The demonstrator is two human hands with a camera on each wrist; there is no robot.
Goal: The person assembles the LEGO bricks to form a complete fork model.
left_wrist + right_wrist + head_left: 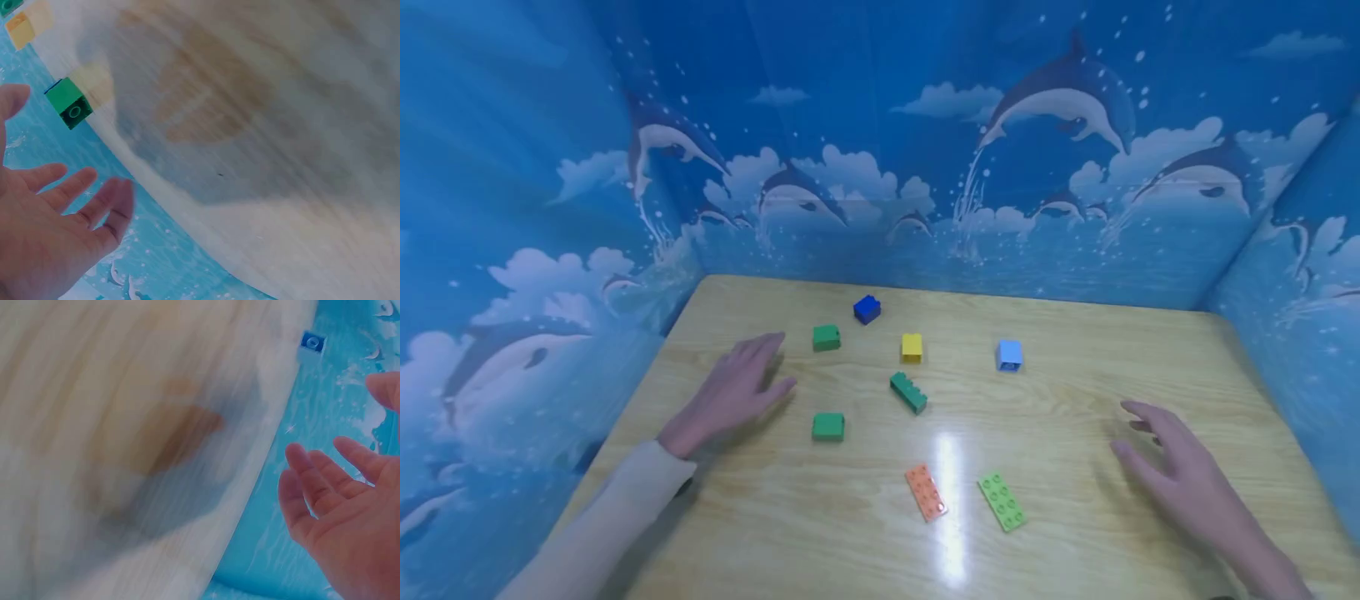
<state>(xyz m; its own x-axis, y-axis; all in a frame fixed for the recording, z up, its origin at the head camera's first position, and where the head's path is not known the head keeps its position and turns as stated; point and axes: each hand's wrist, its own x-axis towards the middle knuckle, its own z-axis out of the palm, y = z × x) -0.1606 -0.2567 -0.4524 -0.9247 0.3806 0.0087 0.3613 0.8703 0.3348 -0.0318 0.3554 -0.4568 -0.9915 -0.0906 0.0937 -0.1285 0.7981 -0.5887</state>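
Over the left part of the table, my left hand [735, 390] has its fingers extended and holds nothing. Nearest to it are two green bricks, one farther back [827, 337] and one closer [828, 427]. In the left wrist view a green brick [67, 100] appears beyond the fingers. On the right side my right hand [1176, 471] hovers with loosely bent fingers and nothing in them. A light blue brick [1010, 355] lies to its left and farther back; the right wrist view shows a blue brick [313, 342]. Nearer the front lies a light green plate brick [1002, 502].
Mid-table are a yellow brick [912, 348] and a long dark green brick [908, 392] on its side. A dark blue brick [867, 309] sits near the back edge, and an orange plate brick [927, 492] near the front. Dolphin-printed curtains [880, 150] surround the wooden table [1075, 550].
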